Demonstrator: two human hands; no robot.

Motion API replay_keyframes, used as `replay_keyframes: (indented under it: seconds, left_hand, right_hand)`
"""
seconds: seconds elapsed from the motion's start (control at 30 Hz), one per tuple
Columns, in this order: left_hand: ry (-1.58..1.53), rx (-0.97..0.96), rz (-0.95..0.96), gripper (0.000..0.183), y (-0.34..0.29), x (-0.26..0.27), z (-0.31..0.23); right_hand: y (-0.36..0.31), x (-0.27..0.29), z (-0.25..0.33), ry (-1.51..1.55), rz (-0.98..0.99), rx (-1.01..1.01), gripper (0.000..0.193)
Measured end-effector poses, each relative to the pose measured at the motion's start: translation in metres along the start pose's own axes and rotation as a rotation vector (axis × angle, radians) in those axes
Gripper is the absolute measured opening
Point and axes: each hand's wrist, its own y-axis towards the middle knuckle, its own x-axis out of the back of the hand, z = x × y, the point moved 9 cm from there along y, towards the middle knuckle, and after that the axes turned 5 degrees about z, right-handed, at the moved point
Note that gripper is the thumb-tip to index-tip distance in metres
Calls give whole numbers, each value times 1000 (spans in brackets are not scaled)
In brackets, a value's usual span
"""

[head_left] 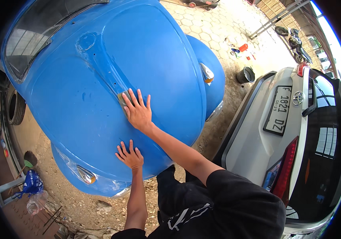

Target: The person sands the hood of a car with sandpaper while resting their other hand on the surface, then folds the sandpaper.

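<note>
A rounded blue car hood (150,51) fills the space in front of me, its paint dull, with some wet-looking marks. My right hand (139,111) lies flat on it near the raised centre ridge, fingers spread. Under those fingers a grey-brown piece of sandpaper (123,98) is pressed to the metal, partly hidden by the hand. Closer to me, my left hand (131,156) rests on the hood's lower part with fingers apart and nothing in it.
A silver car's rear (248,131) stands close on my right. Beyond the hood are a black bucket (245,75), a red container (243,47) and a motorcycle (296,44). At left are a tyre (16,107) and a blue bag (33,182) on gravelly ground.
</note>
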Motion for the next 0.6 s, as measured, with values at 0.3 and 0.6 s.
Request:
replay_keyframes:
  seconds: [0.3,0.6]
  left_hand:
    - [-130,234,-133,35,152,34,35]
    - [20,340,-139,36,174,27,34]
  right_hand:
    - [-30,-2,-2,48,96,131,54]
    - [104,-14,26,83,47,158,54]
